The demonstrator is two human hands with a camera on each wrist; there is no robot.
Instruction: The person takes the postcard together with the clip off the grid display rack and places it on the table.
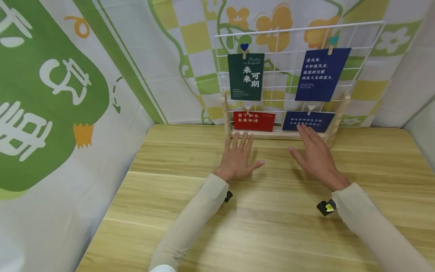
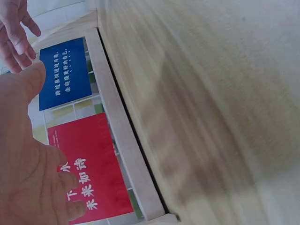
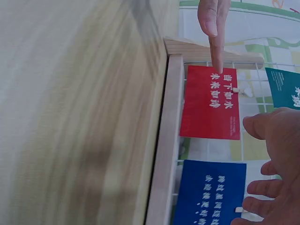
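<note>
A white wire grid rack (image 1: 276, 70) in a wooden base (image 1: 265, 135) stands at the table's back. Wooden clips hold a green card (image 1: 246, 90) and a blue card (image 1: 317, 85) above, a red card (image 1: 254, 121) and a smaller blue card (image 1: 307, 121) below. My left hand (image 1: 236, 160), fingers spread, is in front of the red card with its fingertips near the base. My right hand (image 1: 316, 158) has straight fingers, their tips overlapping the smaller blue card in the head view. Neither hand holds anything.
The wooden table (image 1: 163, 211) extends toward me. A patterned cloth (image 1: 193, 49) hangs behind the rack, and a green and white printed cloth (image 1: 125, 94) hangs on the left. Heart-shaped tops sit on the clips, one dark blue heart (image 1: 244, 47) among them.
</note>
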